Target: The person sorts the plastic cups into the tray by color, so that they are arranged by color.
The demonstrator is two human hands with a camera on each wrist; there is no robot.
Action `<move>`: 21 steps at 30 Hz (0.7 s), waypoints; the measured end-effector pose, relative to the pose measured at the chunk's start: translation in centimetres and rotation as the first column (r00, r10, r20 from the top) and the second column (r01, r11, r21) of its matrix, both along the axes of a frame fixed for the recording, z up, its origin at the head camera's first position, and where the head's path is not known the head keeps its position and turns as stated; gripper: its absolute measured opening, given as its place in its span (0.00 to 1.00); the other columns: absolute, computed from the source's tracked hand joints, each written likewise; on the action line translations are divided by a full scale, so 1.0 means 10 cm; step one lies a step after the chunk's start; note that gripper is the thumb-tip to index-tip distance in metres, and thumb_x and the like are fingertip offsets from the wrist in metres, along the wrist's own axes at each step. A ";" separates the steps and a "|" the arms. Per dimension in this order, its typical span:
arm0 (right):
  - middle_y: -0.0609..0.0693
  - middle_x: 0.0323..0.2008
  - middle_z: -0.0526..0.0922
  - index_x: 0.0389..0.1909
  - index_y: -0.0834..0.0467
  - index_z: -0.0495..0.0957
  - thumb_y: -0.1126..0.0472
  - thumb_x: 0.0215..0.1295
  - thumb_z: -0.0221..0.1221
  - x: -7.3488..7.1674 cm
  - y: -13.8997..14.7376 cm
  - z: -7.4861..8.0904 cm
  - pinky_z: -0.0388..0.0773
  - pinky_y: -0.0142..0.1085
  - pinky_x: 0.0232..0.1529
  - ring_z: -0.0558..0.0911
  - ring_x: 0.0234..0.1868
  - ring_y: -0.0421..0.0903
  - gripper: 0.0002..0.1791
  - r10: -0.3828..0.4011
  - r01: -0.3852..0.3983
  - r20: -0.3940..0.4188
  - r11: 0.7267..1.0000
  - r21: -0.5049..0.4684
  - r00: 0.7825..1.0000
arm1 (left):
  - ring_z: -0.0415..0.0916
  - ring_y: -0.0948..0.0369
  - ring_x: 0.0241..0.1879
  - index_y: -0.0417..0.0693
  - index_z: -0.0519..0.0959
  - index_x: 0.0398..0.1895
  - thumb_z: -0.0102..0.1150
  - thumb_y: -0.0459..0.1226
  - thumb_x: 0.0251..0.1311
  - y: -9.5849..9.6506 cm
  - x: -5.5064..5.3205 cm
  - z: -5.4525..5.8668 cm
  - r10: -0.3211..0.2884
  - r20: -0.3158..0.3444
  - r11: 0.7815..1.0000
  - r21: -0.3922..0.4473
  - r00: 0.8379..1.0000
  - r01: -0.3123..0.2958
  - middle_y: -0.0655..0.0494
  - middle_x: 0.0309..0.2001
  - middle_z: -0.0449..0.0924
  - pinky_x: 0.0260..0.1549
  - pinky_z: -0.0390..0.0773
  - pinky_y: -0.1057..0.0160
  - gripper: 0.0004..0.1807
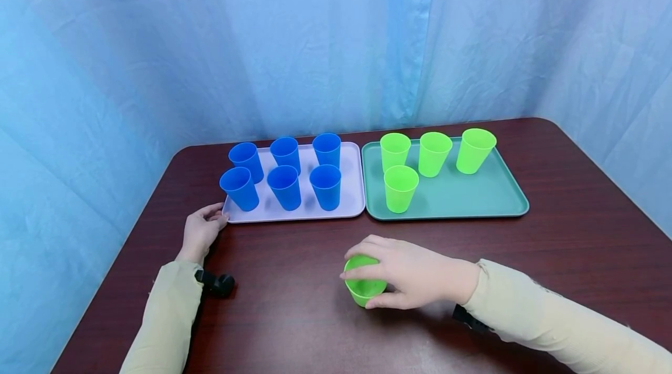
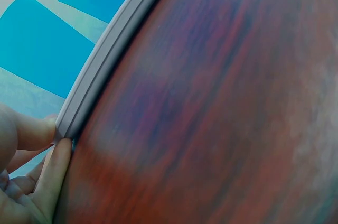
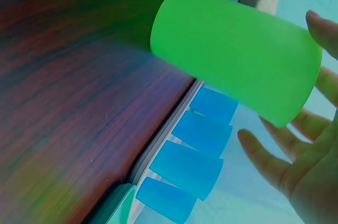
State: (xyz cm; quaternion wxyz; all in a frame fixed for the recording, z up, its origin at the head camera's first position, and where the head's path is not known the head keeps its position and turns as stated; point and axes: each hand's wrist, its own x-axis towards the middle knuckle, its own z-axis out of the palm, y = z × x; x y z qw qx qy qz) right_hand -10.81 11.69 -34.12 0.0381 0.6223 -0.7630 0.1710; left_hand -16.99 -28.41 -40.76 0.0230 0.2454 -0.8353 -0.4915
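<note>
My left hand [image 1: 201, 233] pinches the near left corner of the lavender tray [image 1: 294, 217], the thumb on its rim and a finger against the outer side in the left wrist view. Several blue cups [image 1: 326, 188] stand upright in two rows on that tray. At the near middle of the table, my right hand [image 1: 404, 272] reaches over an upright green cup [image 3: 232, 55] and grips it by the rim, thumb on one side and fingers on the other. The cup's base stands at or close over the wood.
Right beside the lavender tray lies a green tray [image 1: 462, 202] with several green cups [image 1: 401, 190], three at the back and one in front at the left. The dark wooden table [image 1: 283, 292] carries everything. Light blue curtains [image 1: 315, 41] hang behind it.
</note>
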 end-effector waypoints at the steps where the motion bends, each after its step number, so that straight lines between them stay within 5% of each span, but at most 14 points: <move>1: 0.49 0.52 0.74 0.56 0.49 0.76 0.49 0.60 0.62 0.00 0.01 0.00 0.77 0.33 0.50 0.72 0.53 0.44 0.23 -0.010 0.010 -0.001 1.000 -0.007 1.000 | 0.69 0.57 0.46 0.40 0.69 0.64 0.52 0.32 0.65 0.00 0.00 0.00 0.000 -0.003 1.000 0.000 1.000 0.000 0.44 0.52 0.72 0.26 0.69 0.83 0.23; 10: 0.48 0.51 0.73 0.55 0.48 0.75 0.51 0.58 0.65 -0.03 0.10 -0.02 0.80 0.33 0.42 0.71 0.52 0.44 0.23 -0.137 0.140 0.052 0.989 -0.054 0.989 | 0.69 0.57 0.46 0.39 0.69 0.63 0.53 0.31 0.65 0.01 0.00 0.01 -0.002 -0.010 1.000 -0.002 1.000 0.002 0.44 0.51 0.72 0.26 0.69 0.83 0.23; 21: 0.51 0.48 0.75 0.51 0.53 0.78 0.51 0.53 0.68 -0.13 0.28 -0.07 0.77 0.40 0.46 0.73 0.50 0.47 0.24 -0.206 0.186 -0.057 0.951 -0.248 0.977 | 0.69 0.56 0.47 0.39 0.69 0.64 0.52 0.31 0.65 0.01 0.01 0.00 -0.001 -0.013 1.000 0.001 1.000 0.001 0.43 0.53 0.71 0.27 0.69 0.83 0.23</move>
